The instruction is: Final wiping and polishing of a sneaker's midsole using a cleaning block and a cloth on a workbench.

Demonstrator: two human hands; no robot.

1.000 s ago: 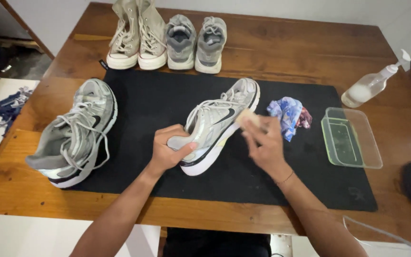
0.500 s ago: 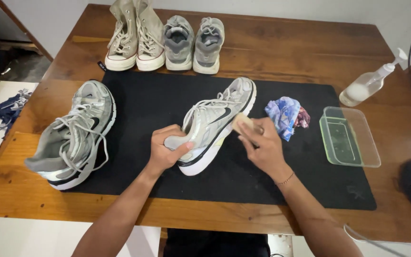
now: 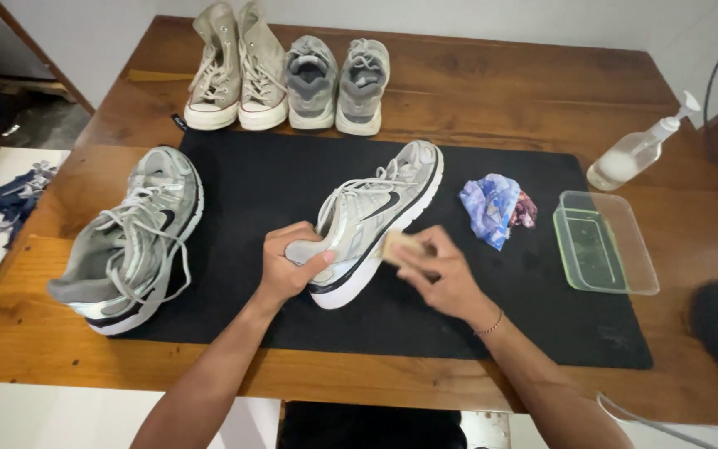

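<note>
Head view showed my left hand [image 3: 286,268] clamped round the heel of the silver sneaker [image 3: 373,218] on the black mat [image 3: 259,179], while my right hand [image 3: 438,270] pinched what looked like a small tan sponge [image 3: 398,245] against its side. Since a second earlier that hand had slid heelward, so the scrubbing was moving along the sole edge.

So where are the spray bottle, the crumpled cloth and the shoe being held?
Spray bottle [image 3: 635,154], head view, on its clear body.
Crumpled cloth [image 3: 492,208], head view, on its blue folds.
Held shoe [image 3: 376,208], head view, on its laced upper.
</note>
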